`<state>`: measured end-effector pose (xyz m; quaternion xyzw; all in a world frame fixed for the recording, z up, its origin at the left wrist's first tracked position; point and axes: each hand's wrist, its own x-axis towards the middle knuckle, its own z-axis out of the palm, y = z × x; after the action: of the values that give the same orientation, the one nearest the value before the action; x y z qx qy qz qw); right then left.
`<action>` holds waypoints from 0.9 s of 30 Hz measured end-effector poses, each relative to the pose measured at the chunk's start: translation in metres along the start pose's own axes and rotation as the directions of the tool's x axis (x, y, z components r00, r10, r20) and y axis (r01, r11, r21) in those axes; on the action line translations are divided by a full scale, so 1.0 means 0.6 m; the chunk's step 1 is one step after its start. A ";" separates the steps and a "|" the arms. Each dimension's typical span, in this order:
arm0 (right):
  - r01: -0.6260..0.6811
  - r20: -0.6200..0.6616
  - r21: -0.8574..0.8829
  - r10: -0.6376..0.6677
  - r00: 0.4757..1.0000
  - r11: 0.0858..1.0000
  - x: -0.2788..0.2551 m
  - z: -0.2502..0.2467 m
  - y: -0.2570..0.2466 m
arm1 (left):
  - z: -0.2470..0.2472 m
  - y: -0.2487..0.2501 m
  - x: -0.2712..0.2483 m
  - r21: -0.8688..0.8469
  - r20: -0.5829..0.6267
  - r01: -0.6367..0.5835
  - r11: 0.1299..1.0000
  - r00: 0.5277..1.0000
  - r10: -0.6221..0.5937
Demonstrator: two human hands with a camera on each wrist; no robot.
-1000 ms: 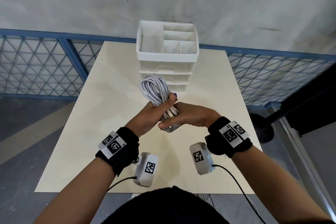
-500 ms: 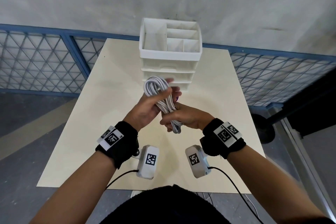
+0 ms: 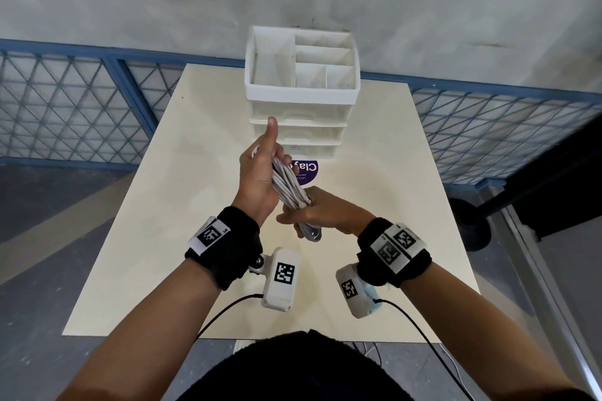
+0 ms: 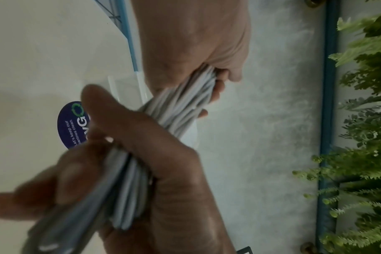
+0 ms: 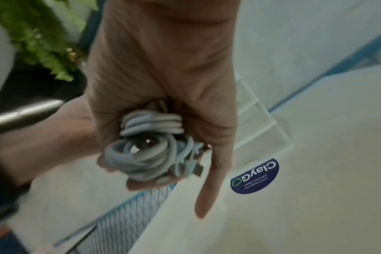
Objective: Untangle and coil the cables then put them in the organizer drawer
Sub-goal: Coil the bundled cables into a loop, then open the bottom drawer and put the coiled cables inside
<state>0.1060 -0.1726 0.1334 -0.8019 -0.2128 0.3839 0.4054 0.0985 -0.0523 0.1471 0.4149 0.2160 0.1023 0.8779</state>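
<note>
A bundle of white cables (image 3: 290, 185) (image 4: 180, 110) (image 5: 146, 154) is held above the table between both hands. My left hand (image 3: 260, 172) (image 4: 196, 51) grips its upper end with curled fingers, and the thumb sticks straight up. My right hand (image 3: 319, 212) (image 4: 163, 171) (image 5: 163, 68) grips the lower end, where the coiled loops and a plug poke out below the fist. One right finger points away from the bundle. The white organizer (image 3: 303, 98) (image 5: 261, 120) stands at the table's far edge, its drawers pushed in.
A round purple sticker (image 3: 308, 171) (image 4: 71, 125) (image 5: 255, 177) lies on the cream table (image 3: 163, 238) just before the organizer. A blue mesh railing (image 3: 65, 114) runs behind the table. Green fern leaves (image 4: 363, 120) show at the side.
The bundle has come down and tilted. Its loop, which stood above my left hand, now sits inside the fist. The left thumb has lifted off the cables and stands up.
</note>
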 end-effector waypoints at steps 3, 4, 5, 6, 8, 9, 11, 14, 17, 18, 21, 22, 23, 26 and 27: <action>-0.007 -0.250 -0.187 -0.040 0.967 0.982 0.008 0.019 0.014 | 0.007 -0.004 0.007 -0.027 -0.109 -0.048 0.998 0.993 0.045; -0.017 -0.327 -0.231 -0.061 0.943 0.973 0.009 0.024 0.018 | 0.011 -0.006 0.010 -0.030 -0.123 -0.056 0.998 0.991 0.052; -0.020 -0.387 -0.300 -0.102 0.916 0.954 0.010 0.028 0.022 | 0.013 -0.009 0.011 -0.025 -0.131 -0.052 0.998 0.990 0.048; -0.026 -0.427 -0.378 -0.149 0.892 0.925 0.010 0.031 0.027 | 0.014 -0.013 0.015 -0.029 -0.133 -0.034 0.999 0.991 0.030; -0.046 -0.438 -0.507 -0.211 0.874 0.861 0.012 0.030 0.035 | 0.014 -0.021 0.021 -0.024 -0.127 0.013 1.000 0.992 -0.016; -0.050 -0.436 -0.524 -0.217 0.874 0.850 0.013 0.026 0.038 | 0.013 -0.025 0.025 -0.037 -0.136 0.031 0.999 0.990 -0.035; -0.060 -0.420 -0.500 -0.182 0.889 0.864 0.015 0.019 0.046 | 0.011 -0.035 0.035 -0.126 -0.150 0.060 0.990 0.986 -0.079; -0.097 -0.449 -0.437 -0.123 0.885 0.894 0.018 0.010 0.054 | 0.014 -0.051 0.046 -0.130 -0.150 0.053 0.990 0.986 -0.072; -0.108 -0.501 -0.456 -0.154 0.852 0.884 0.022 0.009 0.062 | 0.023 -0.063 0.061 -0.144 -0.152 0.056 0.988 0.985 -0.078; -0.117 -0.520 -0.463 -0.162 0.839 0.878 0.024 0.008 0.066 | 0.025 -0.067 0.070 -0.127 -0.162 0.068 0.989 0.983 -0.089; -0.118 -0.542 -0.422 -0.146 0.828 0.899 0.038 -0.002 0.081 | 0.032 -0.086 0.100 -0.081 -0.181 0.118 0.990 0.975 -0.131; -0.109 -0.538 -0.407 -0.142 0.831 0.907 0.040 -0.006 0.084 | 0.032 -0.093 0.107 -0.086 -0.174 0.127 0.988 0.975 -0.141; -0.101 -0.534 -0.396 -0.140 0.834 0.913 0.042 -0.011 0.088 | 0.034 -0.100 0.113 -0.091 -0.161 0.132 0.987 0.976 -0.145; -0.102 -0.522 -0.350 -0.104 0.846 0.931 0.048 -0.027 0.104 | 0.037 -0.119 0.129 -0.102 -0.096 0.171 0.980 0.979 -0.181; -0.099 -0.513 -0.310 -0.079 0.855 0.946 0.051 -0.030 0.111 | 0.039 -0.122 0.130 -0.113 -0.065 0.204 0.972 0.975 -0.212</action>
<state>0.1409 -0.2001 0.0726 -0.9322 -0.1517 0.1152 0.3077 0.1786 -0.0864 0.0808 0.3388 0.2860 0.0366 0.8956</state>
